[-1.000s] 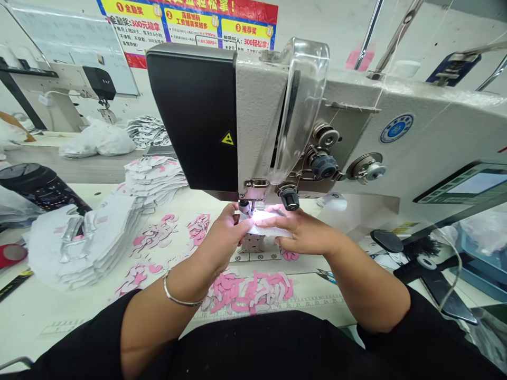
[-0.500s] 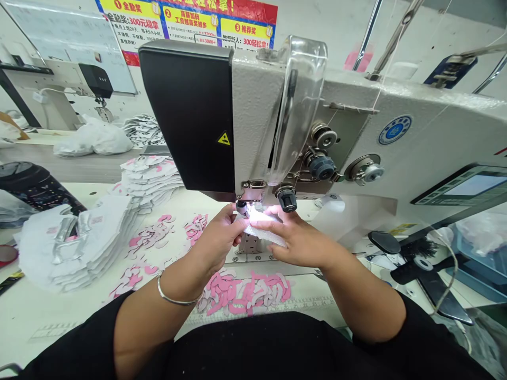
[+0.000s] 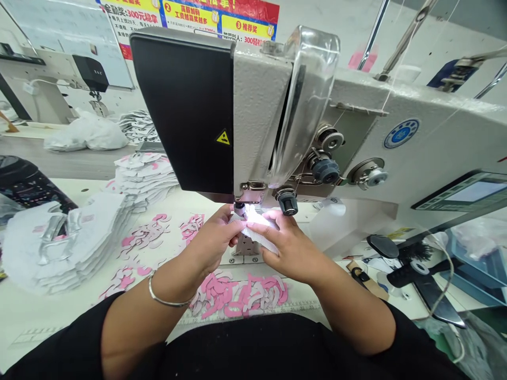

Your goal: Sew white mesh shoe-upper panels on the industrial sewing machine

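Observation:
Under the lit needle area of a post-bed sewing machine [image 3: 259,105] lies a small white textured piece of material [image 3: 264,240]. My left hand [image 3: 216,236] pinches its left edge between thumb and fingers, close beside the presser foot [image 3: 240,209]. On the other side my right hand [image 3: 291,245] has its fingers on top of the piece, with the thumb at its near edge. Glare hides the exact point under the needle. In front of the post lie many pink and white curved scraps [image 3: 241,295].
Stacks of white cut pieces [image 3: 71,243] stand at the left, with more scraps [image 3: 146,232] beside them. A dark bottle [image 3: 31,179] is behind. At the right are a control screen [image 3: 467,190], a black stand [image 3: 435,298] and a blue bin [image 3: 475,269]. A ruler strip runs along the front.
The white piece has turned slightly, its free end now angled more toward me. My right hand has turned with it and sits a little lower. The camera view has shifted slightly.

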Available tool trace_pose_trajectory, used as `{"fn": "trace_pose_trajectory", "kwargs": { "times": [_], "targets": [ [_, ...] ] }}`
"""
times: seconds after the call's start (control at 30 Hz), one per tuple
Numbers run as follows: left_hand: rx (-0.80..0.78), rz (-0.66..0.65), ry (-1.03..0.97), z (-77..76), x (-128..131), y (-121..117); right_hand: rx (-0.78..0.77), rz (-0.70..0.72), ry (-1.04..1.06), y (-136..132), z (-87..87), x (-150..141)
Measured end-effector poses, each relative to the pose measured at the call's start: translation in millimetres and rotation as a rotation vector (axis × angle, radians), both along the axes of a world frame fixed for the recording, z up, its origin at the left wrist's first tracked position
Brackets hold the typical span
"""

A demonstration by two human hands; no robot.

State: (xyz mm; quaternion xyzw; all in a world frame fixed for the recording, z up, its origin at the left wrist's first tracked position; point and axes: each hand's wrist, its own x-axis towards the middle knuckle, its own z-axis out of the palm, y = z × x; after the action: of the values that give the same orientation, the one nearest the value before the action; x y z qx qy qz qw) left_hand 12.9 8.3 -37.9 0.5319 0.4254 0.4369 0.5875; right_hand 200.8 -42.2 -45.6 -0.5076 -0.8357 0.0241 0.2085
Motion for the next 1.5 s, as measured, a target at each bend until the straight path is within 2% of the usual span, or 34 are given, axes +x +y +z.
{"fn": "trace_pose_trajectory", "kwargs": {
  "times": [0.2,0.33,0.57,0.73,1.1,1.23,1.4,1.5],
  "targets": [
    [-0.075,0.043,-0.092,-6.0,-2,9,0.211,-0.062,0.064,5,-24.9,-10],
    [-0.112,0.071,-0.155,-8.5,-1,13,0.287,-0.074,0.104,8,-33.4,-12],
    [-0.121,0.043,-0.189,-12.2,-4,14,0.277,-0.071,0.078,10,-29.2,-11],
    [-0.143,0.045,-0.218,-9.0,-4,12,0.243,-0.084,0.047,8,-24.3,-9],
    [-0.085,0.014,-0.241,-13.0,-3,20,0.278,-0.183,-0.002,11,-21.8,-5],
    [-0.099,0.02,-0.23,-15.6,-15,5,0.262,-0.112,0.026,13,-21.5,-3],
    [-0.208,-0.23,-0.187,-32.1,-46,-17,0.322,0.083,0.086,7,-26.7,1],
    [-0.245,-0.263,-0.248,-34.8,-54,-18,0.324,0.18,0.053,1,-28.7,6]
  ]
}}
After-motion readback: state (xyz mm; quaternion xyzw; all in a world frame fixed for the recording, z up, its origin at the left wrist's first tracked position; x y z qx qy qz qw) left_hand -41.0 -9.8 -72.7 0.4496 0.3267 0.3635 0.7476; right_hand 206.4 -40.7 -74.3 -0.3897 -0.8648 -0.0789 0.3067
